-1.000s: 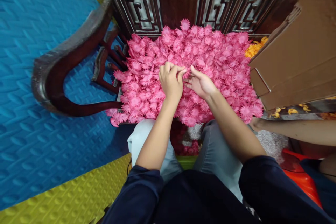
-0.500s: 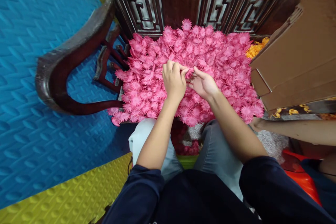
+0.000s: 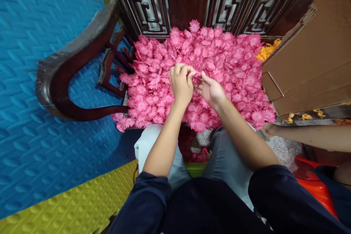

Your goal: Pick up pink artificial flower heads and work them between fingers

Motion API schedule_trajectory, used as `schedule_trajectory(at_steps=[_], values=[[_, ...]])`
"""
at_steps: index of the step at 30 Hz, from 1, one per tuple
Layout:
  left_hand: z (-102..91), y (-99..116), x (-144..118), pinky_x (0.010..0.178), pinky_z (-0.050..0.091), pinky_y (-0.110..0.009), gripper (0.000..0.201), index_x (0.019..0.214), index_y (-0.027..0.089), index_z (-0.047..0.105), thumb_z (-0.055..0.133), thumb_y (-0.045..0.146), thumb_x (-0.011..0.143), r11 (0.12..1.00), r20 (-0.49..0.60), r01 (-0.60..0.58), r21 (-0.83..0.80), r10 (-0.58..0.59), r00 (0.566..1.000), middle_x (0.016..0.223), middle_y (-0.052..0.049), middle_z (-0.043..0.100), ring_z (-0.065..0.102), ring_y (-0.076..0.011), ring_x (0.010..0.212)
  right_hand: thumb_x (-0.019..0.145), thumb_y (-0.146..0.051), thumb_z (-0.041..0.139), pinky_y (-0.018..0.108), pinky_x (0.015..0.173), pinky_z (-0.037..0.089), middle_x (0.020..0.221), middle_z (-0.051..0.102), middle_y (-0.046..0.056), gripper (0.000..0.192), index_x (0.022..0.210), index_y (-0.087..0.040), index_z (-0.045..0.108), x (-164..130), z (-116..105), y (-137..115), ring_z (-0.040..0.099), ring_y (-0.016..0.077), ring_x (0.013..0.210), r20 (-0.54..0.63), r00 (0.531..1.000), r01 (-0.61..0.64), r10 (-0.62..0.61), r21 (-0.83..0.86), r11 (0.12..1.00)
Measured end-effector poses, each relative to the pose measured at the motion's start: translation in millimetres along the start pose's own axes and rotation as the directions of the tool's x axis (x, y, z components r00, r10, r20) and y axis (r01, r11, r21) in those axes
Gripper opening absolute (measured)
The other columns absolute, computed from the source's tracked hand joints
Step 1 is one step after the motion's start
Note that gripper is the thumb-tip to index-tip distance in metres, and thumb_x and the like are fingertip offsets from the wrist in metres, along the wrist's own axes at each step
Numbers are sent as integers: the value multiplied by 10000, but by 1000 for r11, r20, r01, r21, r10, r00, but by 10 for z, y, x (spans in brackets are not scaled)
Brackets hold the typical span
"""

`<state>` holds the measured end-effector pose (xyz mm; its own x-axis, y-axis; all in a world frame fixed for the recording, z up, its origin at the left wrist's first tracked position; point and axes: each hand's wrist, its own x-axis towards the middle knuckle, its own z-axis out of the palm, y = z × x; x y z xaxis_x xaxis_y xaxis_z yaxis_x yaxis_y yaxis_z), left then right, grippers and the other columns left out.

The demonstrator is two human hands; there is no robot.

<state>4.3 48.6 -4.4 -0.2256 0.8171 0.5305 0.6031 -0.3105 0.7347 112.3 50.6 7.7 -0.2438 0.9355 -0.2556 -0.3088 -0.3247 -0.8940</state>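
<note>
A person's two hands are meeting over the middle of a dense heap of pink artificial flowers piled on a dark wooden chair. Since a moment ago, the left hand is curling its fingers tighter, and the right hand is drawing in closer, fingertips now touching at a single pink flower pinched between them. A brown cardboard box is standing at three o'clock; its contents are hidden. Orange flowers are peeking out at two o'clock. Another person's arm is reaching in at four o'clock.
</note>
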Motion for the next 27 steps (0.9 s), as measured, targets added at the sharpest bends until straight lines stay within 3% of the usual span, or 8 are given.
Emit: schedule_trajectory(at_steps=[6,11,16,20,27], values=[[68,-42,-36,906,362,-353,129,762,196,526,478,194,881,1000,50,-2,-13,2,999,934,-76,577,506,-227,947,788,-617,499,365,819,511,843,669,28,394,823,-227,544,51,-65,72,630,190,882,-46,999,-9,9,16,1000],[145,-25,-93,869,378,-338,100,768,203,521,507,165,860,996,41,80,-43,-78,996,914,-65,574,502,-219,928,790,-538,519,362,833,514,792,643,10,305,772,-235,494,132,-116,130,614,174,829,-90,996,-12,21,97,995],[188,65,-167,886,387,-319,136,749,203,494,490,211,884,981,-9,121,-151,-124,992,878,-52,551,510,-194,923,841,-313,440,337,851,521,661,599,-2,189,670,-233,452,106,-9,98,607,160,770,-194,981,38,9,236,971],[210,112,-221,850,405,-297,172,768,198,466,442,279,917,957,-90,130,-258,-158,983,856,-46,515,507,-170,876,876,-182,322,317,849,534,592,573,-8,273,661,-224,485,52,88,36,592,142,698,-232,972,53,40,380,924],[253,154,-330,834,402,-293,326,788,196,458,382,486,918,921,-174,127,-369,-202,964,829,-31,482,481,-154,836,900,-140,240,303,818,554,523,555,-8,376,657,-214,517,12,122,-22,606,141,672,-168,976,-30,136,518,855]])
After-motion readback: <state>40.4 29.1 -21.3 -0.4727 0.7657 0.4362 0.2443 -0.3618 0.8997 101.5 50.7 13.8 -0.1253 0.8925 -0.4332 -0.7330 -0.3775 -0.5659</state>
